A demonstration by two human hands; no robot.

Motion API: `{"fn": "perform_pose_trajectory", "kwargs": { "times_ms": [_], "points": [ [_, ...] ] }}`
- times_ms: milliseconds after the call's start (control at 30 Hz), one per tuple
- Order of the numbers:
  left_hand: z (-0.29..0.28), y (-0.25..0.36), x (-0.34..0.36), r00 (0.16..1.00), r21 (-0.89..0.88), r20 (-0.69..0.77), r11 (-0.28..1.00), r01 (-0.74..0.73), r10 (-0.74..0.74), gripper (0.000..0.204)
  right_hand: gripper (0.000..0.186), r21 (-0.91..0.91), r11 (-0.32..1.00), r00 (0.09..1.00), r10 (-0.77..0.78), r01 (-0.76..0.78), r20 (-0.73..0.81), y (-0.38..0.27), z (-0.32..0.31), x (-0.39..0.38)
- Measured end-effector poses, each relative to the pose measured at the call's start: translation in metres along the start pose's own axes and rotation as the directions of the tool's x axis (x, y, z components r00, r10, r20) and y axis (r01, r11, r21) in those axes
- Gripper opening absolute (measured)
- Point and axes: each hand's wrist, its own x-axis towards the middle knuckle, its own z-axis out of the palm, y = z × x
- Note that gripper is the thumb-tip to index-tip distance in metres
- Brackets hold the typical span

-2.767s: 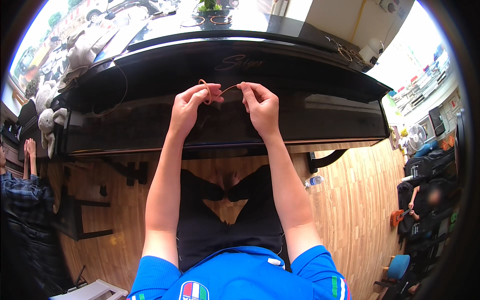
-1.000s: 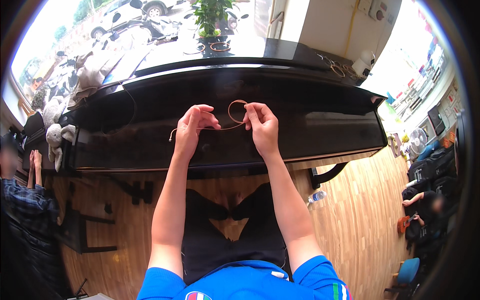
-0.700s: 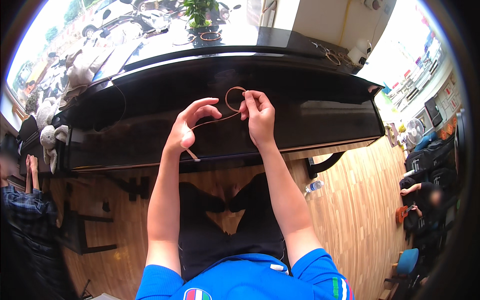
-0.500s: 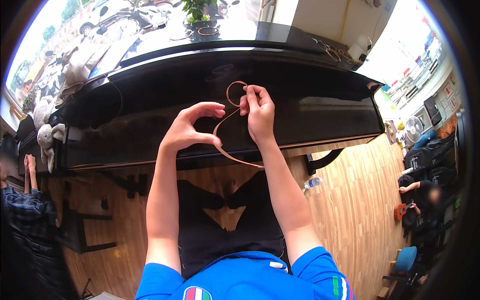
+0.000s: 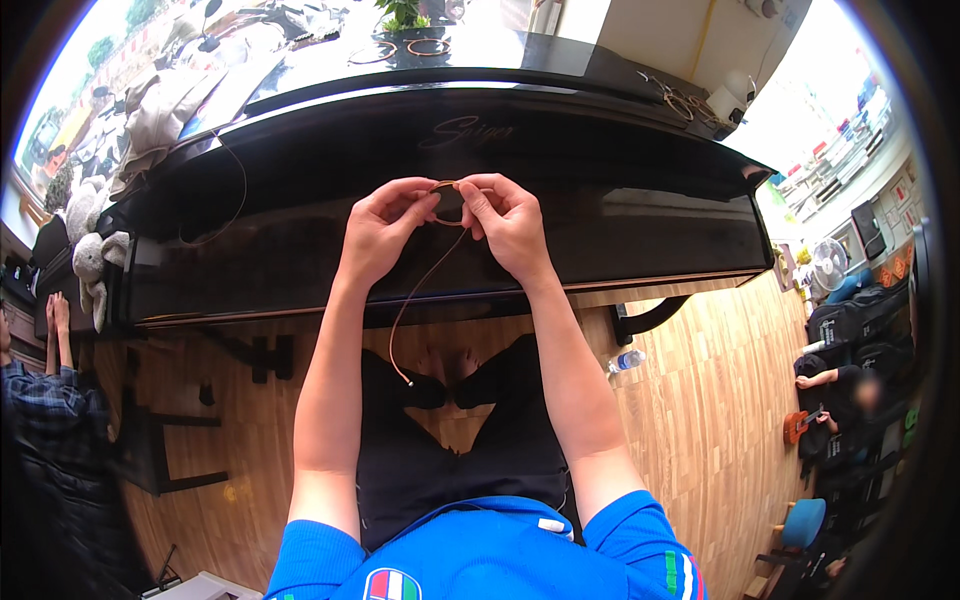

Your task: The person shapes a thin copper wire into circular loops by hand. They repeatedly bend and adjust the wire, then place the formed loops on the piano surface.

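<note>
I hold a thin copper-coloured cord (image 5: pixel 405 308) wound into a small loop between both hands, in front of the closed black piano (image 5: pixel 640 240). My left hand (image 5: pixel 385 225) pinches the loop's left side between thumb and fingers. My right hand (image 5: pixel 505 225) is closed on its right side, the thumb pressed to it. From the loop a free length hangs down past the piano's lower edge to a small pale tip above my legs. More coils (image 5: pixel 428 40) lie on the piano top beside a green plant (image 5: pixel 398 15).
Grey plush toys (image 5: pixel 92 255) and cloth (image 5: pixel 155 135) crowd the piano's left end. A person (image 5: pixel 45 420) in plaid is at the far left, another (image 5: pixel 850 400) with an orange ukulele (image 5: pixel 795 428) at right. A bottle (image 5: pixel 625 362), chair (image 5: pixel 175 440) and blue stool (image 5: pixel 803 522) stand on the floor.
My left hand, open half a second ago, has moved up and right and taken hold of the loop. The loop sits lower, and the cord's loose end has swung left and down.
</note>
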Motion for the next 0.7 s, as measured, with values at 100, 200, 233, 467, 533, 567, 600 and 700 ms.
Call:
{"fn": "perform_pose_trajectory", "kwargs": {
  "times_ms": [100, 200, 233, 467, 533, 567, 600, 700],
  "points": [
    [0.001, 0.004, 0.000, 1.000, 0.003, 0.021, 1.000, 0.007, -0.007, 0.021, 0.019, 0.002, 1.000, 1.000, -0.013, 0.013, -0.014, 0.001, -0.001, 0.000],
    [-0.001, 0.008, -0.001, 0.997, -0.028, 0.080, 1.000, 0.013, -0.010, 0.022, 0.019, 0.002, 1.000, 1.000, -0.024, 0.024, -0.014, 0.003, -0.001, 0.002],
    [-0.005, 0.006, 0.000, 0.993, -0.060, 0.114, 0.998, 0.027, -0.020, 0.023, 0.020, 0.005, 1.000, 1.000, -0.017, 0.017, -0.009, 0.003, -0.001, 0.002],
    [-0.008, 0.005, 0.002, 0.978, -0.195, 0.206, 0.979, 0.057, -0.016, 0.027, 0.019, 0.003, 1.000, 1.000, -0.005, 0.005, 0.017, 0.004, -0.002, 0.002],
    [-0.005, 0.007, 0.002, 0.984, -0.138, 0.178, 0.990, 0.042, -0.017, 0.027, 0.019, 0.004, 1.000, 1.000, -0.011, 0.011, 0.015, 0.005, -0.003, 0.002],
    [-0.005, 0.008, 0.002, 0.986, -0.106, 0.163, 0.994, 0.038, -0.020, 0.027, 0.019, 0.004, 1.000, 1.000, -0.012, 0.012, 0.017, 0.004, -0.002, 0.003],
    [-0.005, 0.004, 0.000, 0.988, -0.109, 0.152, 0.993, 0.044, -0.028, 0.027, 0.019, 0.006, 1.000, 1.000, -0.001, 0.001, 0.015, 0.006, -0.001, 0.002],
    [-0.006, 0.001, 0.006, 0.998, -0.065, 0.067, 0.998, -0.004, 0.009, 0.027, 0.027, 0.096, 0.995, 0.999, -0.039, 0.038, 0.009, 0.001, 0.001, 0.004]
  ]
}}
